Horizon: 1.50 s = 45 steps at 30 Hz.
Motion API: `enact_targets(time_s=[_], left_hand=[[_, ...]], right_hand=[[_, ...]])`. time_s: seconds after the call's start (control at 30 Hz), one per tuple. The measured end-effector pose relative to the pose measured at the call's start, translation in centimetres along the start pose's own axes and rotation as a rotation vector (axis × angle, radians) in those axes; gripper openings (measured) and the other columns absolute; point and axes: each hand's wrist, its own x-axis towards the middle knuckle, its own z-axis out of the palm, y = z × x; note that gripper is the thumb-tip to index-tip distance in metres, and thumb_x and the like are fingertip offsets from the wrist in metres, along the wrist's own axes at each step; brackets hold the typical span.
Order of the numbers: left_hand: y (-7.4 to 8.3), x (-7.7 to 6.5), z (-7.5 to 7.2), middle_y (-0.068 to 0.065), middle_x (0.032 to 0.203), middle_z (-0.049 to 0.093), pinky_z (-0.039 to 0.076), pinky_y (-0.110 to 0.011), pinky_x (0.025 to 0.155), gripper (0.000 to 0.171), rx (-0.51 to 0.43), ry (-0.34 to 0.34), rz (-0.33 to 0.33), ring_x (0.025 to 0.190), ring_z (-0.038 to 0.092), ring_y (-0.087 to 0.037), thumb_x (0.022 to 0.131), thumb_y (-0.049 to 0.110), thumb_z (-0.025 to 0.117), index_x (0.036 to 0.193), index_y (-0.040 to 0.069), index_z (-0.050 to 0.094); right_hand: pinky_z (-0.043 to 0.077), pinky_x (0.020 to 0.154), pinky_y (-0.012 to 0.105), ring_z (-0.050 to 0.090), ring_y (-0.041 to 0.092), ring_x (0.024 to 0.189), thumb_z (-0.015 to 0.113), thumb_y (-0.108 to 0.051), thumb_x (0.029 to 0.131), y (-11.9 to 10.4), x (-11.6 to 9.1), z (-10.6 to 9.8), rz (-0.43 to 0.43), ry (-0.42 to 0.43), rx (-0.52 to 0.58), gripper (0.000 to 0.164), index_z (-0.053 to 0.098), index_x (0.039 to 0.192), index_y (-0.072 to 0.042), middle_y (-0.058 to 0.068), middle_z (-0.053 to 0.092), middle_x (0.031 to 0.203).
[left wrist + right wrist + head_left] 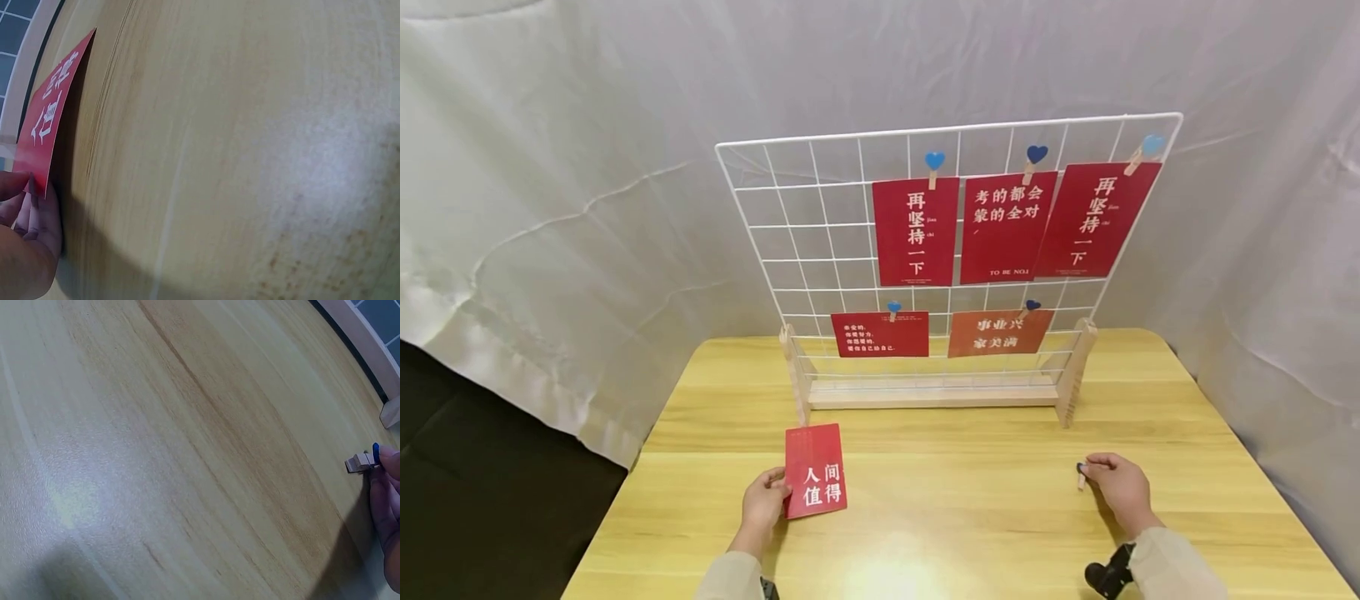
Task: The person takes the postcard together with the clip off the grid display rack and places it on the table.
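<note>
My left hand [763,505] pinches a red card [815,446] with white characters by its left edge, low over the table's front left. In the left wrist view the card [47,125] is tilted, its lower corner between thumb and fingers. On the right side, my right hand [1122,487] holds a small wooden clothespin [1081,481] topped with a dark blue heart. The right wrist view shows thumb and fingertips on the heart end of the clothespin [359,463], its wooden end pointing away from the hand. Both hands are in front of the white wire grid [842,225].
The grid stands in a wooden base [932,396] at the table's [962,475] back. Three upright red cards, one being the left card [916,258], hang on top from heart clothespins. Below hang a red card [880,335] and an orange card [1000,333]. A pale curtain [587,125] encloses the table.
</note>
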Motion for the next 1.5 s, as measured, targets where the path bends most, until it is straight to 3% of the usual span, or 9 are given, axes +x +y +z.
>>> enact_targets(time_s=[0.3,0.53,0.77,0.97,1.0,1.13,1.23,1.37,1.5], left_hand=[[0.7,-0.2,0.0,-0.024,0.102,0.05,0.046,-0.036,0.074,0.034,0.016,-0.018,0.01,0.089,0.049,-0.028,0.083,0.0,0.046,0.114,-0.012,0.044],[0.7,-0.2,-0.4,-0.026,0.106,0.049,0.046,-0.035,0.072,0.034,0.021,-0.023,0.026,0.089,0.049,-0.029,0.083,0.003,0.047,0.114,-0.012,0.044],[0.4,-0.1,-1.3,-0.028,0.108,0.047,0.046,-0.038,0.075,0.037,-0.007,-0.044,0.049,0.09,0.05,-0.031,0.085,0.006,0.048,0.116,-0.013,0.042],[0.5,0.0,-1.4,-0.023,0.103,0.052,0.047,-0.031,0.07,0.04,-0.048,-0.053,0.077,0.083,0.054,-0.026,0.084,0.01,0.05,0.118,-0.01,0.042],[0.7,0.0,-1.4,-0.023,0.104,0.051,0.047,-0.032,0.07,0.04,-0.051,-0.055,0.075,0.084,0.054,-0.026,0.084,0.011,0.049,0.118,-0.01,0.042],[-0.3,1.9,-1.0,-0.021,0.105,0.051,0.047,-0.034,0.076,0.041,-0.083,-0.055,0.085,0.089,0.053,-0.026,0.084,0.014,0.051,0.119,-0.005,0.043],[-1.6,4.0,-0.3,-0.017,0.103,0.052,0.047,-0.034,0.076,0.043,-0.119,-0.063,0.147,0.088,0.053,-0.023,0.083,0.021,0.056,0.118,-0.002,0.046],[0.7,2.9,0.4,-0.016,0.107,0.052,0.046,-0.033,0.08,0.046,-0.142,-0.089,0.175,0.094,0.052,-0.024,0.082,0.025,0.058,0.118,-0.001,0.046],[5.1,-0.3,0.5,-0.022,0.111,0.05,0.042,-0.039,0.086,0.042,-0.145,-0.094,0.191,0.1,0.05,-0.031,0.084,0.019,0.055,0.119,-0.003,0.045]], right_hand=[[0.047,0.058,0.019,0.054,0.002,0.068,0.052,-0.019,0.086,-0.9,-0.7,-0.5,0.03,0.0,-0.018,0.041,0.047,0.113,0.011,0.014,0.06,0.092],[0.043,0.059,0.024,0.051,0.03,0.087,0.051,-0.024,0.085,-1.3,-1.2,-0.5,0.022,0.075,-0.097,0.041,0.052,0.107,0.009,0.021,0.058,0.097],[0.045,0.059,0.024,0.051,0.01,0.073,0.053,-0.032,0.084,-1.7,-1.2,-0.7,0.025,0.095,-0.098,0.046,0.051,0.109,0.007,0.018,0.058,0.094],[0.046,0.069,0.029,0.052,0.029,0.089,0.051,-0.04,0.083,-2.8,-1.2,-0.8,0.011,0.056,-0.068,0.057,0.048,0.114,0.007,0.021,0.056,0.101],[0.046,0.069,0.029,0.053,0.026,0.089,0.05,-0.043,0.083,-2.1,-0.6,-0.8,-0.007,0.058,-0.078,0.058,0.048,0.115,0.005,0.02,0.056,0.102],[0.044,0.076,0.039,0.052,0.027,0.093,0.049,-0.049,0.081,1.2,2.6,-0.2,-0.053,0.066,-0.097,0.06,0.05,0.116,-0.001,0.017,0.056,0.106],[0.044,0.074,0.038,0.052,0.027,0.095,0.048,-0.054,0.079,2.6,4.4,0.1,-0.095,0.092,-0.124,0.06,0.053,0.115,-0.007,0.012,0.058,0.105],[0.046,0.062,0.023,0.053,0.019,0.093,0.049,-0.054,0.078,1.2,4.8,0.2,-0.151,0.065,-0.115,0.056,0.054,0.114,-0.012,0.004,0.059,0.104],[0.046,0.061,0.028,0.053,0.018,0.093,0.055,-0.047,0.079,-1.2,4.8,0.0,-0.169,-0.008,0.006,0.051,0.055,0.114,-0.01,0.005,0.06,0.104]])
